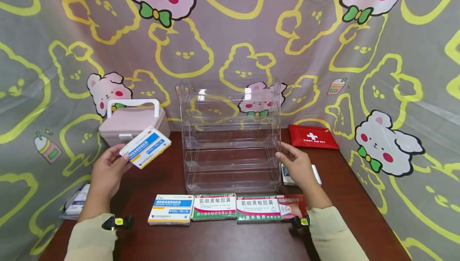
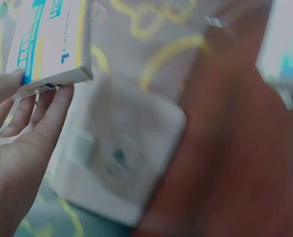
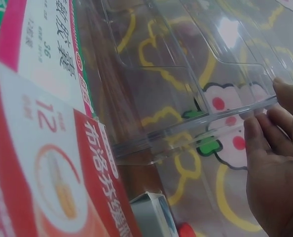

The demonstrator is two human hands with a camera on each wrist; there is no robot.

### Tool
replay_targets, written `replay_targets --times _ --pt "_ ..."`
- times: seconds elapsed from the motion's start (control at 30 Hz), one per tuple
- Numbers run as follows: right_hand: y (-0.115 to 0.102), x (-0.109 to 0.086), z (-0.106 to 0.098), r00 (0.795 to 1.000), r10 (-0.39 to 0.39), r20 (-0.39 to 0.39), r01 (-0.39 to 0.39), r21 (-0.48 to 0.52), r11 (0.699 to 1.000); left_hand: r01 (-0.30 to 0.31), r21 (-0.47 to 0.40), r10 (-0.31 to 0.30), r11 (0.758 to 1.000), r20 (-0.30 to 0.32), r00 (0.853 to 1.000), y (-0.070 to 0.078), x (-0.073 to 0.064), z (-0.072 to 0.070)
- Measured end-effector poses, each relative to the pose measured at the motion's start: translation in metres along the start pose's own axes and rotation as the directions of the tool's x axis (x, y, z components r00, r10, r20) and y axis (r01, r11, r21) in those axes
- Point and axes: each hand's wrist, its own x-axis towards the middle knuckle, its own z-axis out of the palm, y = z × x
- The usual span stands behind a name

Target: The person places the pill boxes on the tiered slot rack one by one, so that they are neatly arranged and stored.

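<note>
My left hand (image 1: 109, 171) pinches a white, blue and yellow medicine box (image 1: 146, 148) by its lower left corner, raised and tilted in front of the pink case. In the left wrist view, the thumb lies on the printed face of that box (image 2: 53, 37), with fingers under its edge. A clear tiered acrylic rack (image 1: 231, 165) stands in the middle of the table. Its right side edge is held between the thumb and fingers of my right hand (image 1: 296, 165). The right wrist view shows these fingertips at the rim of the rack (image 3: 201, 121).
Before the rack lie a blue-white box (image 1: 170, 210), two green-edged boxes (image 1: 214, 207) (image 1: 258, 209) and a red box (image 1: 292, 206). A pink case (image 1: 133, 121) with a white handle stands back left, a red first aid pouch (image 1: 312, 137) back right. Another box (image 1: 287, 176) lies behind my right wrist.
</note>
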Motion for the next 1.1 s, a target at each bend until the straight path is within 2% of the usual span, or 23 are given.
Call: replay_targets --times 0.07,0.2,0.33,0.43,0.53,0.63,0.83,0.93,1.1 --pt "0.001 0.000 0.000 1.000 -0.003 -0.005 0.003 0.017 1.000 -0.033 -0.071 0.032 0.997 -0.016 0.999 0.014 0.001 0.014" --pt "0.001 0.000 0.001 1.000 -0.016 -0.020 0.017 0.053 0.998 -0.120 -0.122 0.115 0.985 -0.049 0.992 0.046 0.002 0.047" --pt "0.001 0.000 0.003 0.999 -0.035 -0.027 0.037 0.072 0.997 -0.227 -0.170 0.221 0.959 -0.054 0.974 0.074 0.005 0.082" --pt "0.001 0.001 0.003 0.999 -0.032 -0.022 0.033 0.076 0.997 -0.305 -0.157 0.302 0.939 -0.041 0.952 0.091 0.009 0.106" --pt "0.000 0.000 0.003 1.000 -0.025 -0.016 0.027 0.072 0.997 -0.354 -0.079 0.352 0.932 -0.044 0.935 0.104 0.016 0.128" --pt "-0.001 -0.001 0.003 1.000 -0.022 -0.015 0.023 0.061 0.998 -0.367 -0.019 0.366 0.930 -0.049 0.929 0.114 0.025 0.150" --pt "0.002 -0.001 0.003 1.000 -0.024 -0.013 0.025 0.052 0.998 -0.353 -0.051 0.352 0.934 -0.032 0.935 0.120 0.045 0.186" --pt "0.003 -0.001 0.003 1.000 -0.020 -0.016 0.021 0.051 0.998 -0.352 -0.044 0.352 0.935 -0.001 0.936 0.123 0.055 0.202" --pt "0.004 0.000 0.003 1.000 -0.016 -0.021 0.017 0.050 0.999 -0.391 0.045 0.389 0.919 0.050 0.920 0.127 0.069 0.224"
